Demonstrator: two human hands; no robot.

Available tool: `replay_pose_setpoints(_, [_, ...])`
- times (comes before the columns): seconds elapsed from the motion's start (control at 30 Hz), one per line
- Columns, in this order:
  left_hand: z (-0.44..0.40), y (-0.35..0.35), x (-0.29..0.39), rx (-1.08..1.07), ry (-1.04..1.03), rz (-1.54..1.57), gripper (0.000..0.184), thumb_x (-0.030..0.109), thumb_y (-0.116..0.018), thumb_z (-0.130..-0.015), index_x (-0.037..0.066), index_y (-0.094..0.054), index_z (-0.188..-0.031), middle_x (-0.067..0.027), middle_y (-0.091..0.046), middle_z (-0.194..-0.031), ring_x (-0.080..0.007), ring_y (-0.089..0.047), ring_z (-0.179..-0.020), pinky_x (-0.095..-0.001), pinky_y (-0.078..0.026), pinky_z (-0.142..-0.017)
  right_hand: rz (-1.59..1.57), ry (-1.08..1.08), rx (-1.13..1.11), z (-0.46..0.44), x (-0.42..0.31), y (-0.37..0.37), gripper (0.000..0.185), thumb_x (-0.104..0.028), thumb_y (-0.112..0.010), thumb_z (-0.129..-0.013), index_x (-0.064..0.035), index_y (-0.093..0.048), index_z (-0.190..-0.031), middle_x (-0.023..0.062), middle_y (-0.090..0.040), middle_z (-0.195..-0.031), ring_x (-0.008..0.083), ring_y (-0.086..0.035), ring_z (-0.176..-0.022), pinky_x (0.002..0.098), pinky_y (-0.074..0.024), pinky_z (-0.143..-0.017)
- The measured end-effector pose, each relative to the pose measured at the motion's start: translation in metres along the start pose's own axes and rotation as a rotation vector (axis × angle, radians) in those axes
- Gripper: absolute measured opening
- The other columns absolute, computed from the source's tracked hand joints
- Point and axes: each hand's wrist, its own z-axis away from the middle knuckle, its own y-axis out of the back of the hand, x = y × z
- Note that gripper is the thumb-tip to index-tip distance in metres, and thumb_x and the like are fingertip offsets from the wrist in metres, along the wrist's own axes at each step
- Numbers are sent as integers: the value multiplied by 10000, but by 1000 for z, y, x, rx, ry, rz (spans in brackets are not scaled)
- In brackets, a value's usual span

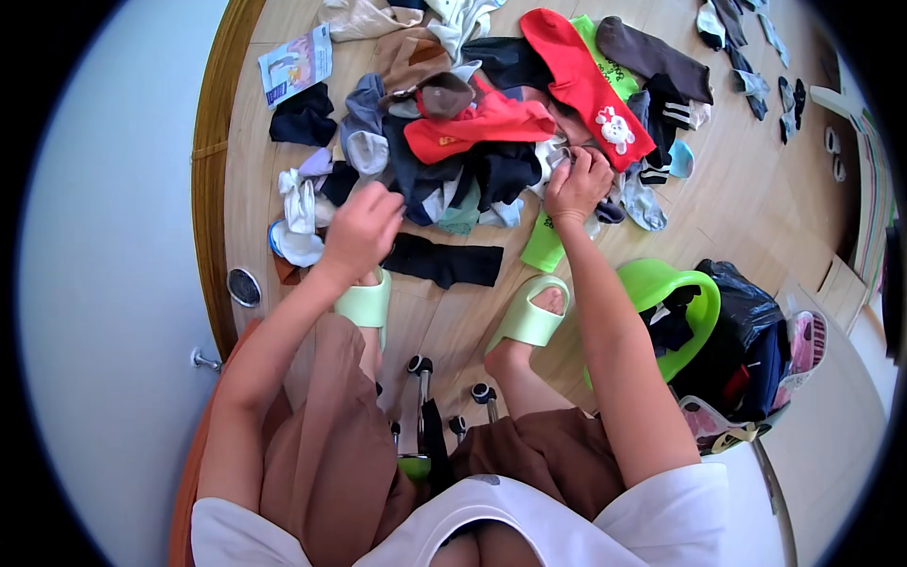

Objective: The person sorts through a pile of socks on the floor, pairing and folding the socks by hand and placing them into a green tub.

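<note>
Reaching into a sock pile with both hands, containers parked to the right

So the socks are all heaped on the wood-look floor [458, 326], and two containers can be seen on the right. Some dark cloth [669, 326] is held in the bright green tub [713, 317], with a bit of white showing too. Right beside it, dark stuff is packed into a patterned bag [808, 364]: something navy [770, 364] and a small red bit [737, 383] can be made out. Black plastic [742, 293] is bunched up at its top. A printed packet [295, 64] is laid at the pile's far left corner, contents can't be told.

The left hand [364, 227] is held over the near left edge, fingers curled in narrow; whether anything is pinched can't be told. The right hand [578, 184] is set on the pile's near right side, by a pale sock [556, 156], fingers bent down, grip partly hidden. Just beyond it, a long red sock [572, 71] with a white animal patch is spread over the heap. A black sock [449, 260] is laid flat between the slippers [534, 317] and the pile.
</note>
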Motion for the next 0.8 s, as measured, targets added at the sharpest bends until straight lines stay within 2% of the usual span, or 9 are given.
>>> replay_pose_setpoints(0.1, [4,-13,20,-39,-51,47,217,25,-706,-819,26,-629,-1022,-116,-559,-930,-319,-626,-855,-409,-512,-720,5,14,24,-1,-1,-1,243,-226,-604,-828,-130,-662,-1044,133,-588,-1142,366,-519,-1067,492,-409,-922])
replay_pose_setpoints(0.3, [-24,-24,36,80,-76,169,254,16,-719,-827,-1,-635,-1066,-122,-591,-974,-326,-633,-842,-385,-520,-709,17,29,26,-1,0,-2,238,-224,-601,-833,-120,-668,-1037,142,-591,-1145,372,-520,-1062,489,-411,-923])
replay_pose_setpoints(0.33, [-30,-23,37,47,-78,151,258,45,-701,-851,-7,-628,-1094,-142,-597,-1022,-344,-624,-924,-404,-519,-774,17,33,31,-1,1,-3,239,-224,-601,-834,-120,-668,-1038,142,-591,-1144,372,-520,-1062,489,-410,-923])
replay_pose_setpoints(0.43, [-32,-22,39,-8,-60,138,271,73,-688,-870,-10,-624,-1120,-160,-601,-1069,-366,-611,-978,-420,-510,-840,22,38,33,-1,-1,-2,244,-224,-595,-845,-114,-669,-1049,140,-591,-1139,367,-520,-1062,483,-410,-925])
replay_pose_setpoints(0.47, [-28,-23,37,-30,-60,138,277,110,-661,-908,-5,-628,-1158,-166,-609,-1123,-376,-613,-1004,-422,-506,-878,21,40,31,-1,-1,-2,250,-226,-589,-854,-107,-670,-1059,137,-592,-1135,364,-520,-1064,480,-408,-928])
replay_pose_setpoints(0.57, [-15,-17,26,2,-15,183,254,126,-629,-943,4,-643,-1165,-163,-625,-1140,-370,-620,-1023,-421,-502,-901,29,36,30,0,-2,-1,248,-224,-593,-854,-109,-672,-1059,131,-590,-1130,361,-521,-1066,477,-410,-927])
replay_pose_setpoints(0.63, [-20,4,9,112,-64,75,194,129,-602,-954,12,-662,-1096,-151,-642,-1086,-351,-619,-1021,-426,-502,-887,37,35,37,-1,-2,-2,228,-219,-612,-835,-125,-673,-1035,125,-593,-1127,362,-527,-1053,483,-420,-908])
replay_pose_setpoints(0.73, [-18,34,-28,290,170,107,163,110,-566,-984,6,-685,-1025,-140,-648,-931,-311,-633,-859,-377,-499,-775,34,49,43,0,0,-2,228,-223,-615,-835,-127,-675,-1033,121,-592,-1126,359,-527,-1054,483,-420,-905])
replay_pose_setpoints(0.8, [-17,54,-45,394,374,183,144,109,-605,-980,4,-702,-993,-76,-663,-893,-162,-626,-762,-281,-492,-680,40,60,55,-1,1,-3,228,-227,-616,-836,-127,-676,-1032,120,-592,-1126,358,-527,-1053,482,-420,-906])
